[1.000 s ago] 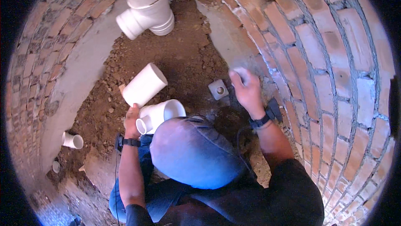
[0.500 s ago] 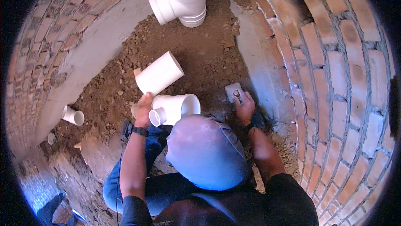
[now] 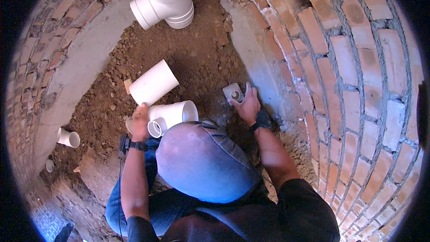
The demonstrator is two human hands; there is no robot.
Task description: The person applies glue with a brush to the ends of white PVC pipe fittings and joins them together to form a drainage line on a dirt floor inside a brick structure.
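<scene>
My left hand (image 3: 141, 124) is closed at the left end of a white plastic pipe tee (image 3: 174, 112), whose small branch opening faces me. Its fingertips lie close to the lower end of a straight white pipe (image 3: 154, 82), which rests tilted on the soil just beyond. Over to the right, my right hand (image 3: 249, 106) grips a pale grey squarish container (image 3: 233, 92) with a round cap on top. Thumb and forefinger lie along its near and right sides. A pale blue cap (image 3: 201, 163) covers the ground below the tee.
A larger white tee (image 3: 172, 4) stands at the far end against the soil. Brick walls (image 3: 349, 63) rise on both sides above grey concrete footings (image 3: 85, 54). A short white fitting (image 3: 68, 138) lies at the left on loose, lumpy soil.
The view has shifted, so the scene sits further left. My right hand has moved from the container's cap to its side. My left hand stays at the tee.
</scene>
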